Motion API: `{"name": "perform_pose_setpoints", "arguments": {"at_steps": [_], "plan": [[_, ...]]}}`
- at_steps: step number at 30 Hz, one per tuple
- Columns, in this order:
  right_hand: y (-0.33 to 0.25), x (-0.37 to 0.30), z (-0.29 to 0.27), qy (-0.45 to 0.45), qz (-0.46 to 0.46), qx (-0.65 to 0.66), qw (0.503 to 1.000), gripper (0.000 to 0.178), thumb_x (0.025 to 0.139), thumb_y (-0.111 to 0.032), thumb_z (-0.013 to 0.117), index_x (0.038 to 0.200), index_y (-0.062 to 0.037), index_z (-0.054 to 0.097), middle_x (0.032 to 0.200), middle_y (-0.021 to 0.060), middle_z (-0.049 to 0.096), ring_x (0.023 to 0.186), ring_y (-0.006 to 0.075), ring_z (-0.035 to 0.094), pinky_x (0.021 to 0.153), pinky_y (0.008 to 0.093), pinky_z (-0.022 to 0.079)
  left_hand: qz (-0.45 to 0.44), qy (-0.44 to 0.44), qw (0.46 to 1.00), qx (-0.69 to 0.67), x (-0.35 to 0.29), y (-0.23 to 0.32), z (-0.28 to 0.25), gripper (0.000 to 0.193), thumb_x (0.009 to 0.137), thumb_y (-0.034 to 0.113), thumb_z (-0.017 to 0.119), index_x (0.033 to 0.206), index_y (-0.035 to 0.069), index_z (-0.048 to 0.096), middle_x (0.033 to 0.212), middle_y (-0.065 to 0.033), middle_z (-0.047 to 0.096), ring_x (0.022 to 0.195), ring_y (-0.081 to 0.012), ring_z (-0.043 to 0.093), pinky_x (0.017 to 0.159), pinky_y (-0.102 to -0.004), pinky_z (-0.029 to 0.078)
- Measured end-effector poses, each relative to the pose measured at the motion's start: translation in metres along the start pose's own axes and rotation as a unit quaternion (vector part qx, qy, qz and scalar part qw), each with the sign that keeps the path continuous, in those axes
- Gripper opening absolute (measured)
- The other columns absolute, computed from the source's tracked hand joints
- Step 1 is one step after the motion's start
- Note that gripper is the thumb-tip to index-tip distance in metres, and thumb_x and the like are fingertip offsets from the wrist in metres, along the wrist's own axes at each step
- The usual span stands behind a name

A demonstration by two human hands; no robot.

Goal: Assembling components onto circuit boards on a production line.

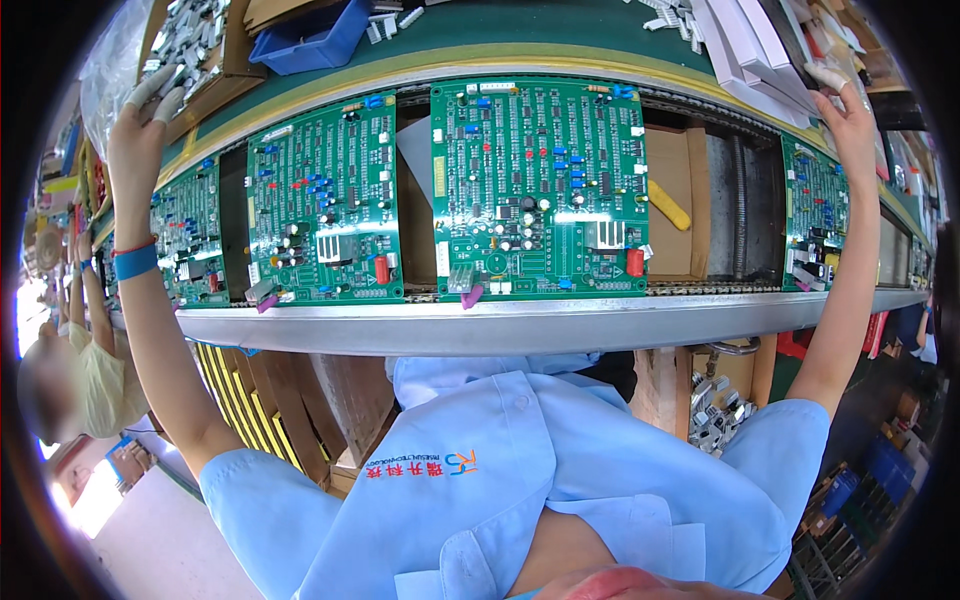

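Left hand touching metal parts

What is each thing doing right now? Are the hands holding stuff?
Left hand: raised, fingers reaching into the box of small grey parts; grip not clear.
Right hand: raised, touching the white boxes; grip not clear.
Middle circuit board: lying flat on the conveyor, full of parts.
Blue bin: open.
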State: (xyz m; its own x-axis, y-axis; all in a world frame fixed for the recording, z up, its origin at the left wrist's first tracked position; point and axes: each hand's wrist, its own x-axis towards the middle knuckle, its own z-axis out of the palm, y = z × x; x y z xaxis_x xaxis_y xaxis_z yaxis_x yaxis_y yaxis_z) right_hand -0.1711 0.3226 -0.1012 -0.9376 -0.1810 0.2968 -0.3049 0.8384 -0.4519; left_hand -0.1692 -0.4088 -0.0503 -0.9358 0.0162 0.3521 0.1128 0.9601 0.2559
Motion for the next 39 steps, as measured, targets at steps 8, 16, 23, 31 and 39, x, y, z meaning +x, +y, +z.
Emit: {"name": "perform_pose_setpoints", "arguments": {"at_steps": [8, 16, 23, 31, 39], "plan": [[-0.01, 0.0, 0.002, 0.165, 0.036, 0.024, 0.985, 0.034, 0.09, -0.018, 0.065, 0.121, -0.0057, 0.061, 0.109, 0.0059, 0.065, 0.1, 0.0138, 0.061, 0.09, 0.0259, 0.046, 0.067, -0.067, 0.982, -0.161, -0.028, 0.054, 0.003, 0.028, 0.091, 0.01, 0.062, 0.119, 0.006, 0.064, 0.104, -0.0062, 0.069, 0.097, -0.0105, 0.062, 0.086, -0.0233, 0.046], [-0.237, -0.049, 0.077, -0.101, -0.016, 0.347, 0.932, 0.028, 0.083, -0.004, 0.065, 0.111, -0.0017, 0.061, 0.099, 0.008, 0.064, 0.084, 0.012, 0.062, 0.062, 0.022, 0.051, 0.155, -0.15, 0.959, -0.184, -0.081, 0.141, 0.012, 0.023, 0.079, -0.001, 0.066, 0.101, 0.003, 0.067, 0.095, -0.0071, 0.064, 0.08, -0.0169, 0.059, 0.076, -0.0281, 0.048], [-0.317, -0.069, 0.137, -0.177, -0.18, 0.124, 0.959, 0.028, 0.073, -0.01, 0.072, 0.098, -0.0017, 0.061, 0.092, 0.0119, 0.056, 0.077, 0.028, 0.062, 0.062, 0.0351, 0.053, 0.163, -0.178, 0.947, -0.209, -0.107, 0.143, 0.022, 0.029, 0.077, -0.004, 0.067, 0.105, 0.002, 0.066, 0.093, -0.0099, 0.062, 0.082, -0.0218, 0.06, 0.077, -0.0315, 0.048], [-0.328, -0.073, 0.151, -0.173, -0.201, -0.046, 0.963, 0.023, 0.076, -0.012, 0.071, 0.094, -0.0011, 0.062, 0.09, 0.0086, 0.055, 0.077, 0.0243, 0.063, 0.056, 0.0347, 0.052, 0.121, -0.199, 0.943, -0.239, -0.125, 0.13, 0.02, 0.024, 0.077, -0.006, 0.066, 0.1, 0.001, 0.066, 0.089, -0.0092, 0.063, 0.075, -0.0191, 0.059, 0.072, -0.0303, 0.048], [-0.332, -0.075, 0.15, -0.176, -0.201, -0.075, 0.961, 0.022, 0.075, -0.013, 0.071, 0.092, -0.0015, 0.063, 0.088, 0.0075, 0.055, 0.079, 0.0231, 0.062, 0.055, 0.035, 0.052, 0.117, -0.179, 0.95, -0.227, -0.133, 0.133, 0.019, 0.021, 0.075, -0.002, 0.068, 0.095, 0.002, 0.066, 0.084, -0.0087, 0.064, 0.07, -0.0173, 0.059, 0.066, -0.0288, 0.048]]}}
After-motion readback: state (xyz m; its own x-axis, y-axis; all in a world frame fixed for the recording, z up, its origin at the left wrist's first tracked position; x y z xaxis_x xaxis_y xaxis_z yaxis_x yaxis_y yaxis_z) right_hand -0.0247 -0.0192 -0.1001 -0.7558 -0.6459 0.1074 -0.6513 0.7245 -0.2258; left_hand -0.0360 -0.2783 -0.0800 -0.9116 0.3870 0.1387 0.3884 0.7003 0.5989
